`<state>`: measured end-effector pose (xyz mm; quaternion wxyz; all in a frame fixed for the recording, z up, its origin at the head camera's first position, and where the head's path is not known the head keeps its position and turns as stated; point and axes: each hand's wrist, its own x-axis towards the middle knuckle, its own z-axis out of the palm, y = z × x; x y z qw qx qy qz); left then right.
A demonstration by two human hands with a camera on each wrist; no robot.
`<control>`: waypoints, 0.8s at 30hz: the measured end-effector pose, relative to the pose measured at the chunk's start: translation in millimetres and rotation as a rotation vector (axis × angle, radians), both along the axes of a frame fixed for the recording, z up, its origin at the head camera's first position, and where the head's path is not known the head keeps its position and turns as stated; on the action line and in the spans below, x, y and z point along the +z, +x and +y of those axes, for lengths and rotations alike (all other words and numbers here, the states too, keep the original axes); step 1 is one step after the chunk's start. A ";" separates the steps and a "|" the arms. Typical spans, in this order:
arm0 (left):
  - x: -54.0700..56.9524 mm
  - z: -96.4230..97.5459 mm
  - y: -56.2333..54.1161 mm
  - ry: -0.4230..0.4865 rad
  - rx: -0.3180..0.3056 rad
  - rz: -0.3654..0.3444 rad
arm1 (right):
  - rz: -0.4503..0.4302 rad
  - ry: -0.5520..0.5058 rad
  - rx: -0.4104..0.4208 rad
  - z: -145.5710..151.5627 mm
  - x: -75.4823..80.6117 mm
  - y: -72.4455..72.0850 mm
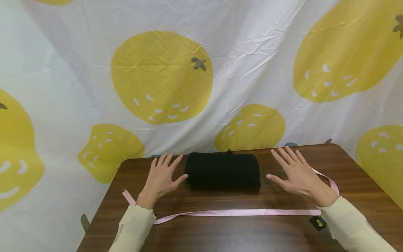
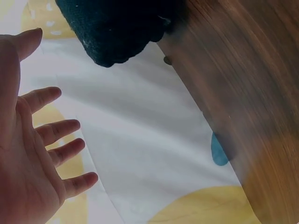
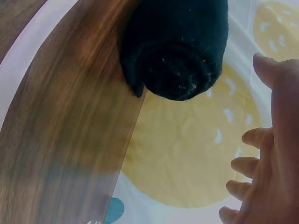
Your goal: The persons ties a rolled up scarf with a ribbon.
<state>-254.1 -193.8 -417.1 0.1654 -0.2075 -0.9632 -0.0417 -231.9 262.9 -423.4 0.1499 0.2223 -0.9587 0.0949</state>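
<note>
A rolled-up black cloth lies crosswise near the far edge of the table. Its spiral end faces the camera in the right wrist view, where the black roll looks soft and fuzzy. To the left of it my left hand is spread with straight fingers, the thumb tip close to the roll's end; whether they touch I cannot tell. My right hand is spread too, a short gap to the right of the roll. Neither hand holds anything. In front of the roll a pink ribbon stretches across, partly hidden by both forearms.
The brown wooden table ends at a white curtain printed with yellow lemons. Beside the right sleeve sits a small black piece with a yellow-green mark. The ribbon curves on behind the right wrist.
</note>
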 end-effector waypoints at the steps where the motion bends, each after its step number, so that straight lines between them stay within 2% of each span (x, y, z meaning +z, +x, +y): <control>1: 0.3 1.0 -0.3 -0.001 -0.002 0.000 | 0.000 0.003 0.005 -0.8 -0.2 -0.4; 11: 3.7 13.8 -2.1 -0.004 -0.029 -0.001 | -0.031 0.001 0.014 -8.8 0.2 -2.3; 24: 1.5 29.4 -6.3 -0.004 -0.073 0.013 | -0.028 0.004 0.039 -20.0 -4.0 -6.7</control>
